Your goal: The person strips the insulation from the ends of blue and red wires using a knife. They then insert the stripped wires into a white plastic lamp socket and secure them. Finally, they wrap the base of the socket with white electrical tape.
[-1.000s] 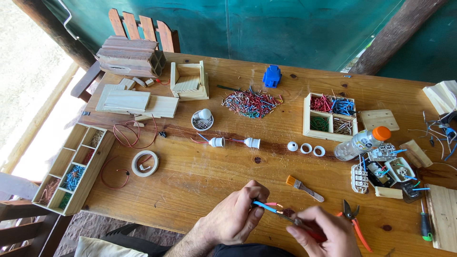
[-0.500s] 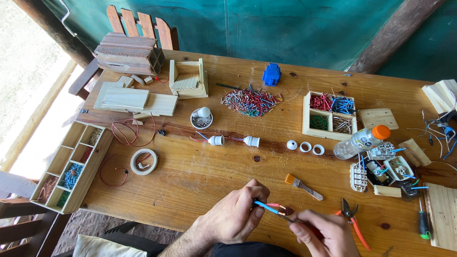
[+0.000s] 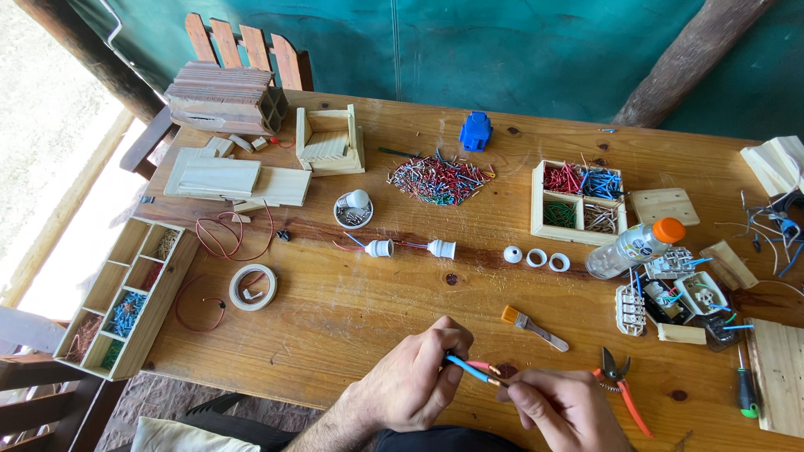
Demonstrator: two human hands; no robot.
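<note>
At the bottom centre of the frame, a short blue insulated wire with a bared copper end (image 3: 467,369) is pinched between the thumb and curled fingers of the left hand (image 3: 414,385); a pink wire (image 3: 479,366) lies just beside it in the same grip. The left hand is closed tightly around both. The right hand (image 3: 563,408), in the lower right of the frame, is also curled shut, its fingertips meeting the bared tips of the wires; what else, if anything, is held inside it cannot be told.

Everything rests on a long varnished wooden table (image 3: 352,310). Just above the right hand a small paintbrush with an orange ferrule and wooden handle (image 3: 533,327) is seen, and to the right of that hand orange-handled cutting pliers (image 3: 624,389) lie flat. Towards the centre, two white lamp sockets joined by thin wires (image 3: 410,248) are laid in a row, with three small white rings (image 3: 536,257) to their right. A loose heap of red, green and white wire offcuts (image 3: 440,178) is spread in the upper middle. A four-compartment wooden box of sorted wire pieces (image 3: 578,201) stands right of the heap, and a clear plastic bottle with an orange cap (image 3: 632,246) lies tilted beside it. A roll of pale tape (image 3: 253,287) is placed at the left.
</note>
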